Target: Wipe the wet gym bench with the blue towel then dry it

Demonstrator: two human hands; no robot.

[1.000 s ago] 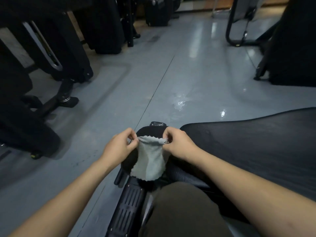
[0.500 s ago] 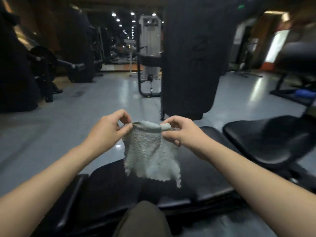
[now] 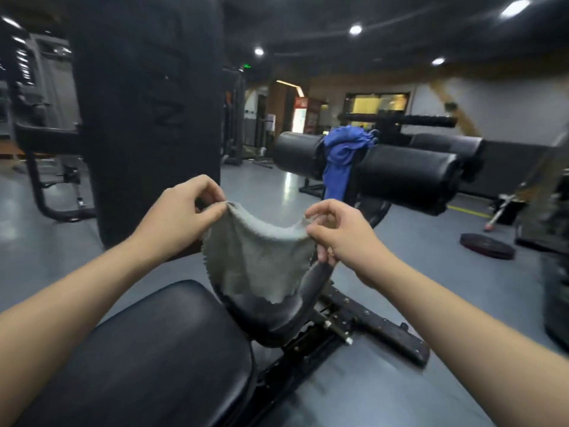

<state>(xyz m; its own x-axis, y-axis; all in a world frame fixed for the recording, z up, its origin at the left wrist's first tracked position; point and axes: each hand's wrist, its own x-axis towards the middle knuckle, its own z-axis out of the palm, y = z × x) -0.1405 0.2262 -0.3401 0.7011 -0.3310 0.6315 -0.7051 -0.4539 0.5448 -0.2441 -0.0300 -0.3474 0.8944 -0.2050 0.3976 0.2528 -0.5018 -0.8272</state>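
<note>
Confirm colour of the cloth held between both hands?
Pale grey cloth, textured; head view. The blue towel hangs on the roller pads behind.

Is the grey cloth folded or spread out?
Spread out: the cloth hangs as one sheet, its top corners pinched by the left hand and right hand.

grey cloth [image 3: 257, 257] hides part of the bench [image 3: 154, 349].

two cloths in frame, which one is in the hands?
The grey cloth, pinched at its top corners by the left hand and right hand. The blue towel hangs untouched over the black roller pads behind.
</note>
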